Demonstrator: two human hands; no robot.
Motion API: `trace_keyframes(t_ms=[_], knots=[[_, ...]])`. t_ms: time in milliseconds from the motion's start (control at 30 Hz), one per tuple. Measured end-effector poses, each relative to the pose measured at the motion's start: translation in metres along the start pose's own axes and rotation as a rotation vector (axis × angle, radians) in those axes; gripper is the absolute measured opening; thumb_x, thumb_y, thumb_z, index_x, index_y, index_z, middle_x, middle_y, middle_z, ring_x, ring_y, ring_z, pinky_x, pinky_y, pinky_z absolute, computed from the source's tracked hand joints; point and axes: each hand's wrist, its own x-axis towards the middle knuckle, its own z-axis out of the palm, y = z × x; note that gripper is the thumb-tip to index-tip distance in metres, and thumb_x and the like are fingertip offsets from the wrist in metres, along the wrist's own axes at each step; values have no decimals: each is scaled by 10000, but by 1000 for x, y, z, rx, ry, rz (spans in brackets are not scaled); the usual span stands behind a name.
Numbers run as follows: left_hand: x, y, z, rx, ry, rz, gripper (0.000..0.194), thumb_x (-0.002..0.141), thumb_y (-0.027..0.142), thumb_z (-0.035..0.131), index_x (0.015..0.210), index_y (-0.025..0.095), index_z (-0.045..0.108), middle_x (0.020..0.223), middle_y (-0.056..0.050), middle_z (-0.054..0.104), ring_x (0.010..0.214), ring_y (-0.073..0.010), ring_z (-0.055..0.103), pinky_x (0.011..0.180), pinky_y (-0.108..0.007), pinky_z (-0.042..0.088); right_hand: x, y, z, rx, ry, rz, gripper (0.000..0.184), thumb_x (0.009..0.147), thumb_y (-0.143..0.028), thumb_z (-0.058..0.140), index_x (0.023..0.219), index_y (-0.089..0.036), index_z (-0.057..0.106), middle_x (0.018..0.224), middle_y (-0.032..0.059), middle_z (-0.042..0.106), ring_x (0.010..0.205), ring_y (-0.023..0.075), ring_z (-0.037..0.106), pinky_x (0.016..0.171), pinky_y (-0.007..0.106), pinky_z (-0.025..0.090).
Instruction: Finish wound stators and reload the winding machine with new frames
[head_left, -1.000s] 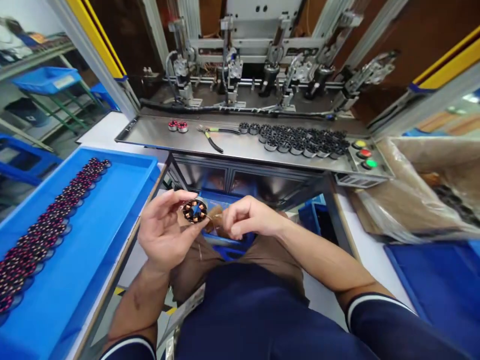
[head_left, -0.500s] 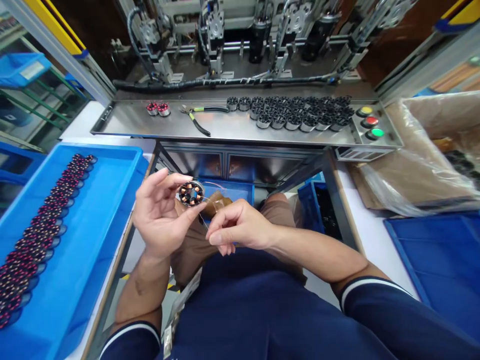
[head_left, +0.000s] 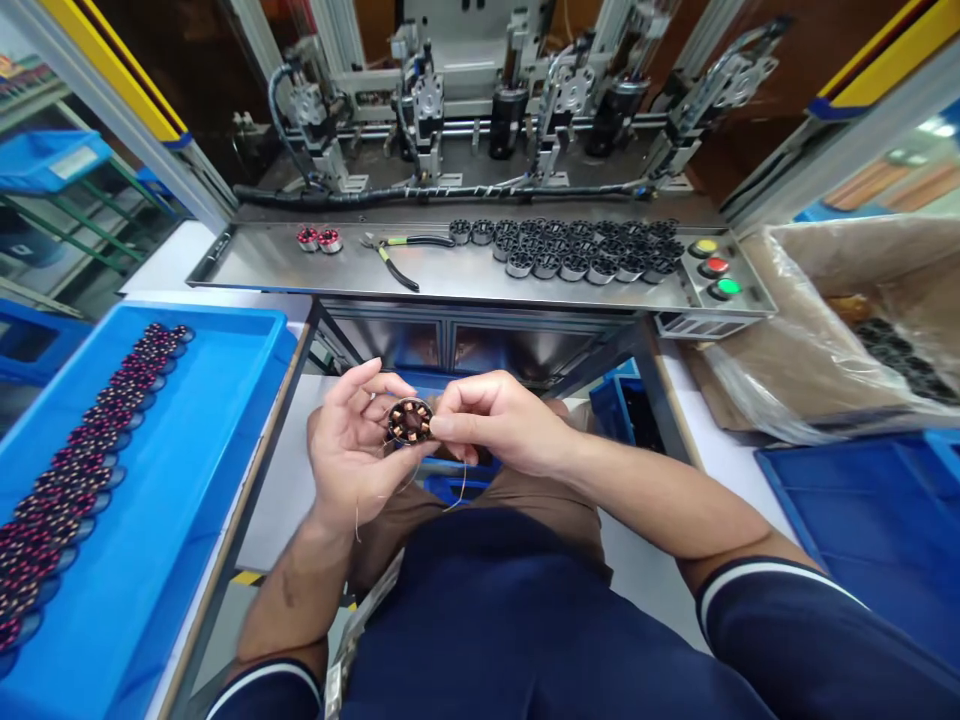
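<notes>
My left hand (head_left: 352,440) is closed round the rim of a wound motor stator (head_left: 410,421), a small ring with copper coils on black teeth. The coil side faces up toward me. My right hand (head_left: 502,420) pinches at the right edge of this stator, thumb and forefinger pressed together on a thin copper wire (head_left: 463,485), whose loose end hangs below the fingers. The exact pinch point is hidden by the fingertips. Another fine wire end (head_left: 358,520) dangles under my left palm.
On the steel ledge (head_left: 405,275) lie cutting pliers (head_left: 397,255), two red-topped stators (head_left: 319,240) and several black stators (head_left: 574,250). Push buttons (head_left: 715,267) sit at its right. A blue tray (head_left: 165,560) with rows of stators stands left, a plastic-lined box (head_left: 795,290) right.
My right hand has moved up and right to the stator's edge, where before it held wire away from it. My left hand and the stator have shifted right and slightly down.
</notes>
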Motion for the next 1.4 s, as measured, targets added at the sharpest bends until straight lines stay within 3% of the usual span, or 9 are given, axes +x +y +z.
trace_keyframes(t_ms=[167, 300, 433, 533, 733, 900, 1100, 1233, 1400], knots=[[0, 1, -6, 9, 33, -68, 720, 705, 162, 873, 1338, 284, 554, 1051, -40, 733, 802, -105, 721, 727, -189, 608, -9, 16, -13, -97, -44, 55, 450, 714, -537, 846, 657, -142, 640, 534, -43, 593, 454, 59, 504, 445, 173, 414], [-1, 3, -7, 133, 38, 28, 723, 728, 140, 850, 1361, 267, 524, 1073, -51, 747, 867, -122, 731, 770, -209, 619, -14, 17, -38, -274, -174, 189, 417, 707, -526, 846, 703, -137, 695, 589, -15, 648, 521, 91, 581, 511, 201, 476], [-4, 5, -6, 369, 47, 149, 785, 734, 84, 823, 1413, 254, 467, 1139, -66, 742, 983, -168, 731, 849, -297, 635, -12, -5, -53, -368, 11, 63, 408, 622, -457, 914, 812, -155, 717, 723, 6, 705, 636, 116, 627, 622, 243, 513], [-6, 4, -4, 436, 7, 186, 837, 720, 75, 829, 1434, 272, 441, 1163, -54, 743, 1019, -186, 731, 892, -334, 630, -10, -17, -39, -340, 134, -105, 427, 587, -430, 940, 791, -162, 678, 721, -10, 675, 626, 106, 594, 622, 247, 498], [-9, 9, 2, 352, -8, 92, 793, 752, 64, 800, 1428, 283, 448, 1205, -57, 737, 1063, -189, 730, 913, -313, 625, -4, -4, -2, -127, 82, -157, 446, 690, -508, 873, 740, -183, 572, 665, -45, 609, 569, 87, 544, 577, 244, 471], [-6, 10, 1, 214, 34, -80, 635, 744, 165, 841, 1314, 224, 567, 1119, -85, 764, 977, -179, 756, 779, -216, 640, -6, 14, 2, -78, 229, -235, 434, 770, -554, 807, 737, -184, 584, 683, -23, 608, 607, 109, 555, 599, 265, 456], [-2, -3, -2, -53, -19, -304, 349, 780, 269, 814, 1108, 206, 711, 1153, -112, 748, 890, -178, 754, 748, -260, 652, -12, 28, 3, -89, 316, -315, 392, 822, -543, 770, 762, -202, 586, 730, -14, 598, 658, 132, 572, 635, 295, 468], [-3, -9, 4, -142, -14, -289, 485, 699, 374, 876, 1140, 237, 728, 1170, -104, 731, 853, -160, 733, 698, -235, 636, -15, 34, 4, -152, 343, -350, 408, 832, -562, 753, 758, -202, 576, 740, -13, 579, 660, 127, 542, 636, 295, 449], [-12, -9, 13, 145, 145, -96, 450, 701, 222, 873, 1125, 246, 723, 1083, -46, 734, 959, -164, 731, 837, -263, 629, -17, 40, 3, -142, 325, -316, 407, 854, -556, 733, 760, -201, 560, 716, -18, 575, 655, 125, 534, 648, 288, 449]])
